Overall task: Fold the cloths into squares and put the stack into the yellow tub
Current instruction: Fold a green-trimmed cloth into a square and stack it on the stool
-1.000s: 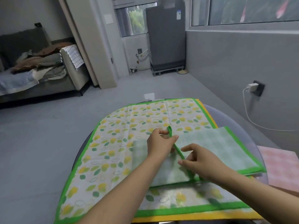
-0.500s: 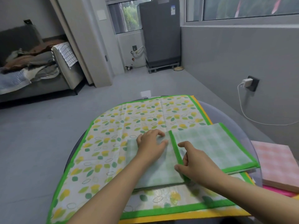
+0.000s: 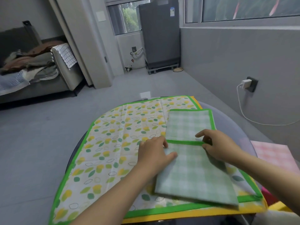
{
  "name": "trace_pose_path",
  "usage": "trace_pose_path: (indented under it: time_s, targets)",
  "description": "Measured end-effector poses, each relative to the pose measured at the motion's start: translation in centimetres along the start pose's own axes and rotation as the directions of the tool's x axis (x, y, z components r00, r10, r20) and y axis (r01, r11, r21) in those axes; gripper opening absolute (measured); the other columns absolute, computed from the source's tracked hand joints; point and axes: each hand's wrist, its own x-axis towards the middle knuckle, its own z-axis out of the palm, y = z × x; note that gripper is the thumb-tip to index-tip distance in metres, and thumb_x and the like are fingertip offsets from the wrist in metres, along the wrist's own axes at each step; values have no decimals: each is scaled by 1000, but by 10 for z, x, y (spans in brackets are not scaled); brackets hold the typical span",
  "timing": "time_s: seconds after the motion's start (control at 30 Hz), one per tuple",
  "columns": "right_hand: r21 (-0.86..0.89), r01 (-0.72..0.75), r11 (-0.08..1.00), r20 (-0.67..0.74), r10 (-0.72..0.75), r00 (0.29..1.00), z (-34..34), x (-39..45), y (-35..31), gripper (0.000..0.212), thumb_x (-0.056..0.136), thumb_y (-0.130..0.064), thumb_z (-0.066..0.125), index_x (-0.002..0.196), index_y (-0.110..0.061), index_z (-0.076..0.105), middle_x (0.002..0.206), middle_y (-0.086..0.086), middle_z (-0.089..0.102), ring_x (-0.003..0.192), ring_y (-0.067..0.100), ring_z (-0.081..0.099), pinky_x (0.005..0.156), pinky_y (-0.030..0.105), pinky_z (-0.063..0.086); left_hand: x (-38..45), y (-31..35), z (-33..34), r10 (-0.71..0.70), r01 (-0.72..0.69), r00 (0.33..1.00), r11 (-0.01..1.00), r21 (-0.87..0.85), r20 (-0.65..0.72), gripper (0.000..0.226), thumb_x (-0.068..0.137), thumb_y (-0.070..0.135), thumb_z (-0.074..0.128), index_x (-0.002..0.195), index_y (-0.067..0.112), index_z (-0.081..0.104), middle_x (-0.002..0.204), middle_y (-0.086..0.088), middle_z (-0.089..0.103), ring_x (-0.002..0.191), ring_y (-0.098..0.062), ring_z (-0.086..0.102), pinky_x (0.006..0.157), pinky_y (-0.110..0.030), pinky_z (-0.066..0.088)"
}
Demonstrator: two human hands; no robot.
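A green checked cloth (image 3: 193, 172) with a green border lies partly folded on a leaf-patterned mat (image 3: 113, 146). Its far half (image 3: 188, 125) is folded over, with a green hem running across the middle. My left hand (image 3: 154, 153) presses flat on the cloth's left edge near that hem. My right hand (image 3: 215, 143) rests on the hem's right end, fingers curled on the fabric. The yellow tub is not in view.
A pink checked cloth (image 3: 276, 156) lies at the right, off the mat. The mat covers a round glass table (image 3: 230, 120). A grey wall with a plugged-in charger (image 3: 246, 82) stands to the right, a sofa (image 3: 32, 78) far left.
The raised flap has been laid flat. The cloth has turned so the hem now runs across instead of away from me. Both hands have spread apart along the hem.
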Motion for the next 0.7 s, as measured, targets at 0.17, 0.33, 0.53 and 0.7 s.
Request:
trace_pose_path:
  time_s: [0.17,0.33,0.53,0.7]
  targets:
    - [16,72,997,1,-72,997,-1,3,7,29,87,-5,53,108,-23,63,79,-13,52,80,13,50,66,22,36,-3,-3,9,38,-38,999,994,-105,-5,39,82,51,60,110,25,53,104,8,42,103,-14,45,90,-28,37]
    - [-107,173,979,9,-173,985,9,-1,13,29,91,-9,49,113,-22,62,91,-6,47,100,18,43,86,28,38,-5,-4,16,140,-135,990,979,-152,24,45,92,39,53,131,19,46,134,7,39,127,-10,34,105,-24,21]
    - [-370,261,892,-105,-320,942,25,-16,3,27,75,-8,67,102,-10,69,97,10,67,91,34,63,82,40,52,-12,-2,21,123,-107,982,987,-119,141,59,97,42,42,148,20,25,157,4,13,144,-13,9,116,-28,5]
    - [-366,254,895,46,-256,966,51,-40,-15,80,92,-55,-3,137,-9,44,147,5,35,136,16,35,114,25,17,-14,-2,26,148,-151,961,988,-4,235,64,99,47,30,152,21,7,160,3,-7,146,-10,-7,117,-29,-5]
